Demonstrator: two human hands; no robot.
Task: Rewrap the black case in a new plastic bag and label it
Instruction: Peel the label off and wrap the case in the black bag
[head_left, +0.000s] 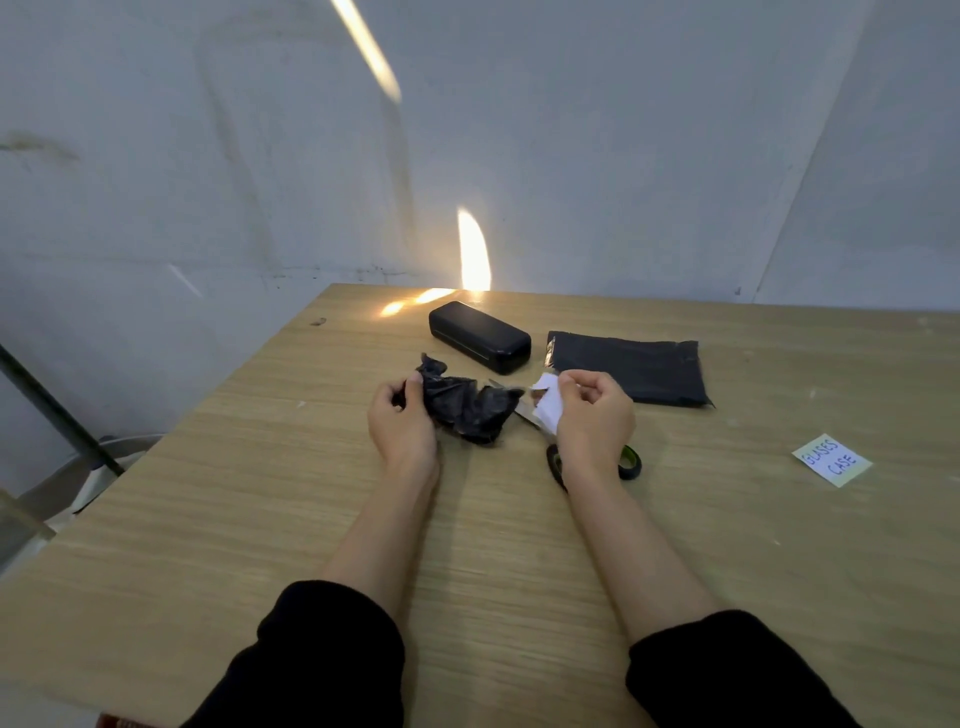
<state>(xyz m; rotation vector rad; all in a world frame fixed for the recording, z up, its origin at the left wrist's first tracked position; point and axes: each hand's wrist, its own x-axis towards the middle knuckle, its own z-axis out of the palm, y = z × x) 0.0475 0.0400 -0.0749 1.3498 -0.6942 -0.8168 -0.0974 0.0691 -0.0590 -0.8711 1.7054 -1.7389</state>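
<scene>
The black case (479, 335) lies bare on the wooden table (260, 519), just beyond my hands. My left hand (402, 423) grips one end of a crumpled black plastic wrapper (465, 402). My right hand (595, 415) pinches a white piece of paper (548, 402) at the wrapper's other end. A flat black plastic bag (631, 366) rests to the right of the case. A pale sticky label reading "GLASES CASE" (831, 460) lies at the far right.
Scissors (556, 457) with black and green handles lie under my right wrist, blades pointing toward the wrapper. The table's left edge drops off to a floor with a dark metal bar (57, 410). A grey wall stands behind the table.
</scene>
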